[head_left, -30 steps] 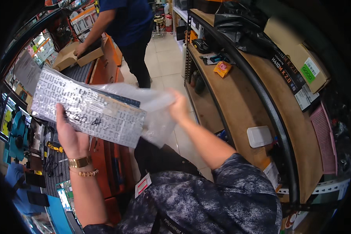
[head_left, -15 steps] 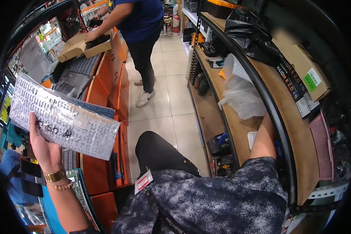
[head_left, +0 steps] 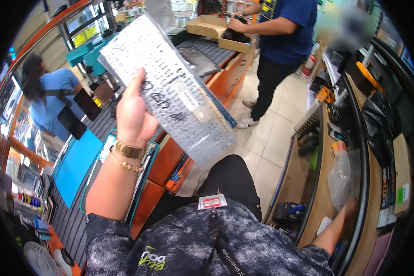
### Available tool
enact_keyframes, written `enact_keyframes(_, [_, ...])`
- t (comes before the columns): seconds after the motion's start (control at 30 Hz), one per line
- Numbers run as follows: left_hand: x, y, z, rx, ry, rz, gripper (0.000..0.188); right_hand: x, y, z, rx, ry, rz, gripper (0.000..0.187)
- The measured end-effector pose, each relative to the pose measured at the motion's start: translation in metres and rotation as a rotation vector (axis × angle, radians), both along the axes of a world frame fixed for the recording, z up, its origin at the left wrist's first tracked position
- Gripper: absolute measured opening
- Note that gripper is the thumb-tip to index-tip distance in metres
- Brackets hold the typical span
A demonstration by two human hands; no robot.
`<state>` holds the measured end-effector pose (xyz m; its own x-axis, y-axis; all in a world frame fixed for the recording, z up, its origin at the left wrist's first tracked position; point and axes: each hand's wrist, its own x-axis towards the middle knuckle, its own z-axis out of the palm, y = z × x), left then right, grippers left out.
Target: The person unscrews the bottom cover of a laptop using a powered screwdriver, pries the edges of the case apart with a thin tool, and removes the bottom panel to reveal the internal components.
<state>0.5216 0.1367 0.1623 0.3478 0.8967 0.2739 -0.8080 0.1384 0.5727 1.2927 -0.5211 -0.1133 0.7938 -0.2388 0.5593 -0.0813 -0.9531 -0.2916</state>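
Raised in front of me, my left hand [head_left: 134, 115] is closed on a flat stack of laptop keyboards [head_left: 170, 92] in clear plastic sleeves. The top one shows its silver, slotted back with black handwriting and a small label; a dark blue edge sticks out beneath. My thumb lies on the face, while the other fingers are hidden behind. Low on the right, my right hand [head_left: 351, 205] reaches into a wooden shelf beside a crumpled clear plastic bag [head_left: 339, 181]. Its fingers are hidden, so whether it grips the bag does not show.
A black rail [head_left: 364, 184] runs along the shelf front. Ahead, a person in a blue shirt [head_left: 287, 34] handles an open cardboard box [head_left: 207, 26] on the counter. Orange drawers [head_left: 163, 161] stand at my left, below a striped mat. Another person [head_left: 55, 94] is beyond the counter.
My view has swung left, bringing more counter and the second person in. The keyboards are now tilted more steeply in my left hand. My right hand stays in the shelf by the plastic bag.
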Motion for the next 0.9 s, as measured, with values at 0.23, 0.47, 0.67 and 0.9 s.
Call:
enact_keyframes(0.23, [0.002,-0.018,0.02,0.015,-0.067,-0.021,0.046,-0.194,0.32,0.015,0.668,-0.235,1.052,0.018])
enact_keyframes(0.47, [0.019,-0.03,0.045,-0.058,-0.001,0.243,0.039,-0.385,0.55,0.177,1.021,1.623,2.292,0.08])
enact_keyframes(0.67, [0.015,-0.044,0.093,-0.074,0.095,0.624,0.038,-0.483,0.631,0.225,0.912,2.551,2.105,0.103])
enact_keyframes(0.9, [0.01,-0.04,0.087,-0.175,0.225,0.962,0.045,-0.511,0.686,0.242,0.635,2.835,1.867,0.073])
